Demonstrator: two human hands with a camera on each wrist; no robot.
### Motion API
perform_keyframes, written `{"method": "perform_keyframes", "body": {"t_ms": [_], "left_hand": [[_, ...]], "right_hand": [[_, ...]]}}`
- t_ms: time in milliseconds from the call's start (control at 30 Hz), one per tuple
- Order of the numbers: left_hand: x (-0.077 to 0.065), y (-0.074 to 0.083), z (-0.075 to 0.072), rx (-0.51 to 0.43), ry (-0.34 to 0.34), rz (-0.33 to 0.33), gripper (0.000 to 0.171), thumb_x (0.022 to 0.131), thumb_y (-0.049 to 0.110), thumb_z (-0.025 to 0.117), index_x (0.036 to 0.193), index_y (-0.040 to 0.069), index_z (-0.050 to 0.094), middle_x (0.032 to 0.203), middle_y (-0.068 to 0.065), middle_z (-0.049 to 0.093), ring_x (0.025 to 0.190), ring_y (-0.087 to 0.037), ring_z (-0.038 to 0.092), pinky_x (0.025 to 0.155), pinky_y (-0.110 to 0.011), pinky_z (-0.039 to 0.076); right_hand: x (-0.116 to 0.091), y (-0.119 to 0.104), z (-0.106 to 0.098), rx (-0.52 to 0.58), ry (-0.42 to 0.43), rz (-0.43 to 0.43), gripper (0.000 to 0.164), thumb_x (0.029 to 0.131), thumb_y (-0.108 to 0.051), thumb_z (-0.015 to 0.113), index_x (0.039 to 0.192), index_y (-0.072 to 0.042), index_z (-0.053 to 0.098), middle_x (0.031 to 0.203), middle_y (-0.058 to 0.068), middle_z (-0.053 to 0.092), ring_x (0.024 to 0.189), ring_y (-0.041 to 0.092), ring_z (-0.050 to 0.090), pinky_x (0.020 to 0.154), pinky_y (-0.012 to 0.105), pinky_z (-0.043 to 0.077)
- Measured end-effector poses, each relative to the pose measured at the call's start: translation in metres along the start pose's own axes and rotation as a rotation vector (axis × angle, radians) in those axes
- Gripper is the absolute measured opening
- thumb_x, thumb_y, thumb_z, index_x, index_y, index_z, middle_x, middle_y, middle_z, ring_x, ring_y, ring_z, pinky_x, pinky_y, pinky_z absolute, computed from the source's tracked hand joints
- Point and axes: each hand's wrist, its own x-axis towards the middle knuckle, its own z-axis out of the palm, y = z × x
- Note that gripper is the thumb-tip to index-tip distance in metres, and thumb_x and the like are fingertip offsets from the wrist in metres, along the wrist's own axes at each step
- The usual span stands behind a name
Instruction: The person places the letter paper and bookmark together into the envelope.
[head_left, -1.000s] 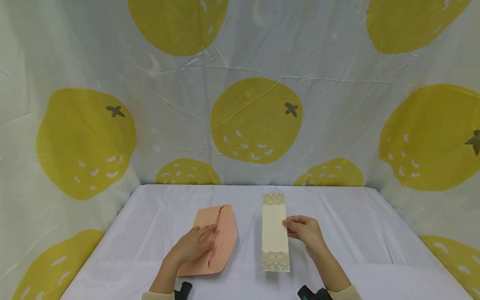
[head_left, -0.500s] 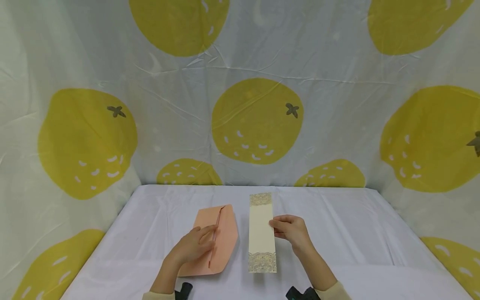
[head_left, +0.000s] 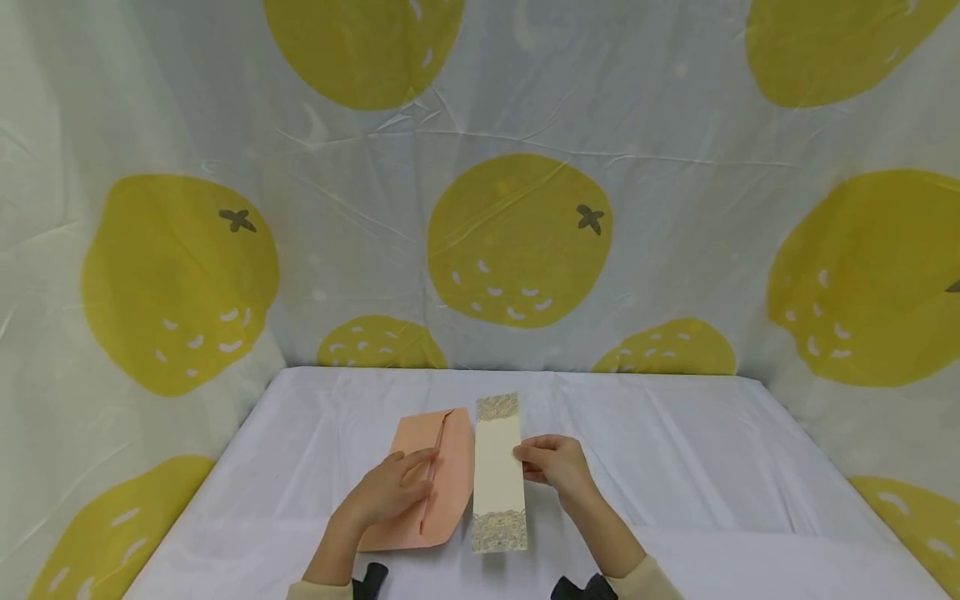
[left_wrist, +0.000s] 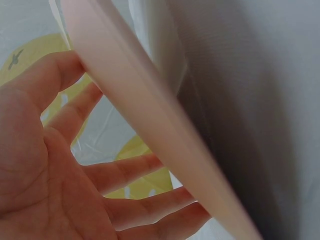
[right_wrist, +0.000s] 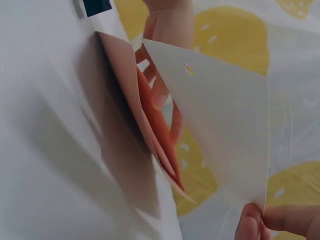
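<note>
A salmon-pink envelope point(head_left: 453, 475) lies on the white cloth, its slit upward and its pointed flap to the right. My left hand point(head_left: 386, 492) rests on it, fingertips along the slit. In the left wrist view, spread fingers point(left_wrist: 135, 172) touch the edge of the envelope point(left_wrist: 135, 95). Just right of the envelope stands a long cream card point(head_left: 497, 462) with gold lace patterns at both ends. My right hand point(head_left: 557, 467) pinches its right edge between thumb and fingers. The right wrist view shows the card's point(right_wrist: 225, 120) plain back with a small hole, facing the envelope's gaping mouth point(right_wrist: 157, 130).
A white cloth covers the table point(head_left: 675, 467). Behind it and on both sides hangs a pale curtain point(head_left: 360, 217) printed with large yellow fruit. Dark wrist devices point(head_left: 585, 588) show at the bottom edge.
My right hand has carried the card leftward, from well apart to right beside the envelope's flap. The left hand and the envelope have stayed in place.
</note>
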Motion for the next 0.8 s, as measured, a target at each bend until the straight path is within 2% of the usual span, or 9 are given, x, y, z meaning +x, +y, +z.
{"method": "perform_keyframes", "body": {"t_ms": [500, 800], "left_hand": [[0.001, -0.003, 0.000, 0.015, 0.003, 0.004, 0.049, 0.092, 0.030, 0.063, 0.140, 0.018, 0.055, 0.137, -0.020, 0.053, 0.134, -0.050, 0.034, 0.096, -0.071, 0.032], [0.001, -0.003, 0.001, -0.001, -0.006, 0.006, 0.049, 0.093, 0.030, 0.061, 0.140, 0.017, 0.055, 0.138, -0.018, 0.053, 0.134, -0.050, 0.033, 0.096, -0.071, 0.032]], "right_hand": [[0.007, 0.013, 0.027, 0.032, -0.067, 0.029, 0.019, 0.080, 0.000, 0.073, 0.092, 0.013, 0.067, 0.065, 0.005, 0.064, 0.056, 0.011, 0.062, 0.056, 0.024, 0.054], [0.013, 0.016, 0.040, 0.017, -0.065, 0.040, 0.016, 0.080, 0.001, 0.072, 0.090, 0.012, 0.066, 0.063, 0.005, 0.063, 0.054, 0.010, 0.062, 0.055, 0.023, 0.054]]}}
